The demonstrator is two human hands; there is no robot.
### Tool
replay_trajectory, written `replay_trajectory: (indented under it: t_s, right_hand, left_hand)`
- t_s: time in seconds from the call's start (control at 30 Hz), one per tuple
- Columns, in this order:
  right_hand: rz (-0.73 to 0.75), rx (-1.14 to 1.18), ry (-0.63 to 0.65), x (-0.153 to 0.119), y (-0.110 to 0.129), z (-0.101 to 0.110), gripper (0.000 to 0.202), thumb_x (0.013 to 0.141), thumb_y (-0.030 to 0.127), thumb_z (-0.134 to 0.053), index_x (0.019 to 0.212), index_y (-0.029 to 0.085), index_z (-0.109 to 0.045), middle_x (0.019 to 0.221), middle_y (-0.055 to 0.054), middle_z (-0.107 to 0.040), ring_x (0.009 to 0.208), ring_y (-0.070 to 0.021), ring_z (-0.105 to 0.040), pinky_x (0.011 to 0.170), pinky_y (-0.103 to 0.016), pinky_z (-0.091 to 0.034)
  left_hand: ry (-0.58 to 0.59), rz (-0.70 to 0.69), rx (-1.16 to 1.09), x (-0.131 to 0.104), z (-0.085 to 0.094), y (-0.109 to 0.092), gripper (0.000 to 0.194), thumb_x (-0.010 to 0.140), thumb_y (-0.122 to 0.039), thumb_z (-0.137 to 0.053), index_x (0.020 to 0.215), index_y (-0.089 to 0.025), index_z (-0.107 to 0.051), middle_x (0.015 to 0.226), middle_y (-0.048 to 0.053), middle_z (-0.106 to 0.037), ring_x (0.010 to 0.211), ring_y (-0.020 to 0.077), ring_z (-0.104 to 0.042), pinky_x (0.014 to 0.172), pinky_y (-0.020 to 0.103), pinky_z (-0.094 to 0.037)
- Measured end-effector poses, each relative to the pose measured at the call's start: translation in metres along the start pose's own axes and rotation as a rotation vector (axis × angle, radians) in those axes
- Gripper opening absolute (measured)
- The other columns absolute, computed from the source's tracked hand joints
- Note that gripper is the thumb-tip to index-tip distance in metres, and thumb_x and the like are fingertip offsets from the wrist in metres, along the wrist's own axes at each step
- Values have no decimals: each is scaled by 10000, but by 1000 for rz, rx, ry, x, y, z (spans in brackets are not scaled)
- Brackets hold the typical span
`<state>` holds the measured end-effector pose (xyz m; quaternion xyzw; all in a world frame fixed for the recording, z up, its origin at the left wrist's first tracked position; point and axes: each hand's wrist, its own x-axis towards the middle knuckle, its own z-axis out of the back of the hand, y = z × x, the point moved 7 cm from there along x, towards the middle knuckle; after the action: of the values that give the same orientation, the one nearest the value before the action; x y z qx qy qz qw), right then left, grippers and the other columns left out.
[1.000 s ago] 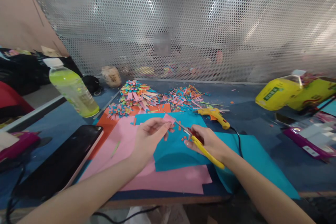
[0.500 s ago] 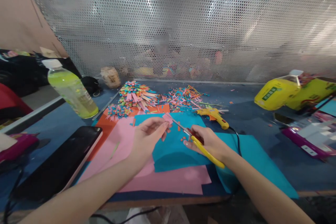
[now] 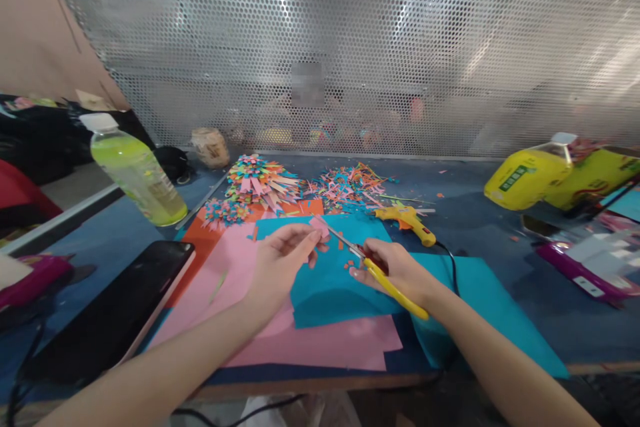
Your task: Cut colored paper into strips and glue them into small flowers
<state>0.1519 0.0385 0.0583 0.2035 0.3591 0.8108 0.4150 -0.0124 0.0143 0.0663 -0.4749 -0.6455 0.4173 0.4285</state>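
Observation:
Between the thumb and fingers of my left hand [image 3: 287,250] is a small pink paper piece [image 3: 319,225]. My right hand [image 3: 395,270] grips yellow-handled scissors [image 3: 395,290], whose blades point up and left, with their tips at the pink piece. Beneath both hands lies a blue paper sheet [image 3: 340,300], with small orange scraps [image 3: 349,265] on it. Pink sheets [image 3: 320,347] lie under the blue one. Behind my left hand stands a pile of folded multicoloured paper strips [image 3: 260,183], and thin paper cuttings [image 3: 350,185] are heaped to its right.
A yellow glue gun [image 3: 406,220] with a black cord lies behind my right hand. On the left are a black phone [image 3: 110,310] and a green drink bottle [image 3: 137,170]. Yellow bottles [image 3: 527,177] lie at the right. A perforated metal panel [image 3: 350,47] borders the table's back.

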Motion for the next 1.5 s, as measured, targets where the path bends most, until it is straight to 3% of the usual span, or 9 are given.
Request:
replay_trajectory:
  t_s: [0.73, 1.07, 1.3, 1.5]
  right_hand:
    - [5, -66, -29, 1, -3, 1, 373, 696, 496, -561, 631, 181, -373, 553, 60, -310, 506, -66, -266, 431, -198, -218]
    - [15, -37, -27, 2, -4, 0, 334, 688, 431, -591, 639, 178, -379, 550, 65, -304, 497, -60, -251, 424, -197, -207]
    - [10, -66, -32, 3, -7, 0, 371, 704, 500, -549, 631, 183, -371, 546, 63, -304, 498, -65, -266, 429, -198, -216]
    - [20, -30, -33, 2, -6, 0, 341, 713, 475, -555, 658, 179, -394, 558, 53, -340, 493, -66, -311, 427, -196, -227]
  left_hand:
    - [5, -53, 47, 1, 3, -5, 122, 693, -264, -636, 707, -144, -623, 630, 20, -626, 475, 85, -509, 445, 223, -379]
    - [-8, 46, -61, 4, 2, 8, 151, 621, -262, -700, 707, -155, -637, 647, 32, -660, 527, 113, -562, 429, 211, -404]
    - [-47, 58, -124, 3, 3, 4, 100, 622, -204, -698, 699, -165, -648, 626, 3, -641, 546, 93, -557, 458, 195, -405]
    - [-9, 61, -130, 3, 2, 5, 61, 645, -197, -681, 688, -163, -655, 637, 0, -634, 516, 75, -532, 456, 195, -395]
